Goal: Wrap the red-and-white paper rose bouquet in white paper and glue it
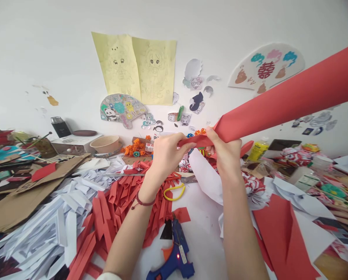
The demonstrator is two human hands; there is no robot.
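A long piece of red paper [279, 97] stretches from my hands up to the right edge of the view. Its narrow, folded left end is pinched by my left hand [168, 152], fingers closed. Just to the right, my right hand [227, 152] grips the same paper where it widens, thumb on top. A curved white sheet [206, 177] hangs or stands below, between the wrists. Under my left forearm lies a heap of folded red paper strips [127, 194]. Between my arms a blue glue gun [178, 249] rests on the table, its small red light lit.
Folded white paper strips [57, 210] are piled at the left beside cardboard pieces [30, 190]. Creased red paper [285, 233] lies at the right. A yellow-handled tool [174, 192], a beige bowl [104, 144] and a yellow bottle [257, 149] stand or lie further back, before the wall.
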